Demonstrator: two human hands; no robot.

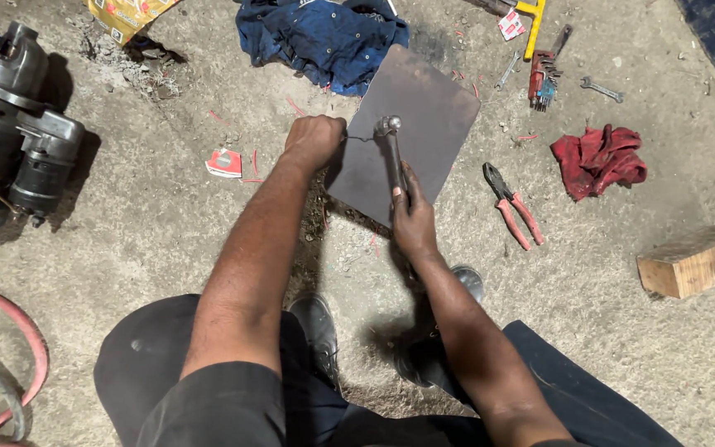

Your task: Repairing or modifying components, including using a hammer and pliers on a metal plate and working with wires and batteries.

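1. Head view: my right hand (pixel 414 217) is clamped on the handle of a hammer (pixel 391 149), whose head rests on a flat metal plate (pixel 432 116) on the concrete floor (pixel 167 215).
2. My left hand (pixel 314 141) is closed in a fist, pinching a thin bent wire (pixel 360 138) that runs to the hammer head.
3. I judge this as flattening the wire on the plate; striking calls for a lift of the hammer and a steady left grip.
4. Room: pliers (pixel 511 203) lie at 3 o'clock of the plate, a blue cloth (pixel 316 37) touches its 11 o'clock edge, a motor (pixel 10 132) sits far off at 9 o'clock.
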